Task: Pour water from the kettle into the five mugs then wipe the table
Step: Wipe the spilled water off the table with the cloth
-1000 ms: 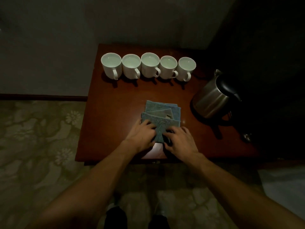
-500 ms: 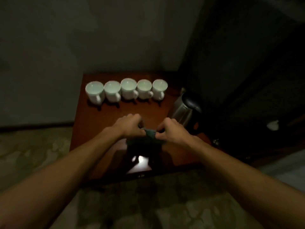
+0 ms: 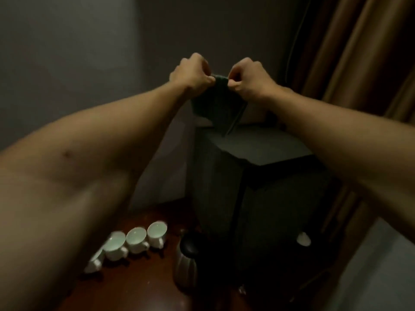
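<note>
The fingers of the left hand [image 3: 193,74] and of the right hand [image 3: 248,78] are curled and pinch the top edge of the dark cloth [image 3: 215,104], which is held up high, far above the table [image 3: 125,286]. The cloth hangs limp between them; it is judged light and soft, best taken at its corners. The mugs [image 3: 135,240] and the kettle [image 3: 186,263] are seen low, on the table.

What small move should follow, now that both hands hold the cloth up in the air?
Probably bring the cloth down to the table. The left hand and right hand pinch its top edge so it hangs, and the visible mugs look filled; wiping seems to remain.
</note>
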`<control>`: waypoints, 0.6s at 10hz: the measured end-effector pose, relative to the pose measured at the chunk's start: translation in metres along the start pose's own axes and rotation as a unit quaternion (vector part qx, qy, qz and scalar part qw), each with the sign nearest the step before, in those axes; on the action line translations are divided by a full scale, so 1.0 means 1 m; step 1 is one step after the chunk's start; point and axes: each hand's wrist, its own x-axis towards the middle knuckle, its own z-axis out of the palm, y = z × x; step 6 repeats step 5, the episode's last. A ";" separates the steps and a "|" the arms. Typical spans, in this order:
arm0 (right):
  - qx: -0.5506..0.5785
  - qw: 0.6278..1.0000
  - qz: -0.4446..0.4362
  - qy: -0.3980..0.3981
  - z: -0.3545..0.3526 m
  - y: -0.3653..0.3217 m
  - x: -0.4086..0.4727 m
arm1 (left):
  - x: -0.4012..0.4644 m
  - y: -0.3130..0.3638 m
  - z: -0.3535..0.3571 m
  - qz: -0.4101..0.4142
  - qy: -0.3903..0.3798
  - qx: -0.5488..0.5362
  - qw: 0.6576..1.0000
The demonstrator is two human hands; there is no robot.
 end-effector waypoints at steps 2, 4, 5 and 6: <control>-0.134 0.984 0.111 -0.042 0.048 0.116 -0.038 | -0.011 0.009 0.143 0.023 -0.099 0.156 0.982; -0.085 0.969 0.121 -0.197 0.062 0.160 -0.087 | -0.064 -0.017 0.152 0.017 -0.247 0.189 0.950; -0.038 0.979 0.114 -0.162 0.044 0.145 -0.094 | -0.077 -0.026 0.107 -0.013 -0.251 0.186 0.950; -0.038 0.979 0.114 -0.162 0.044 0.145 -0.094 | -0.077 -0.026 0.107 -0.013 -0.251 0.186 0.950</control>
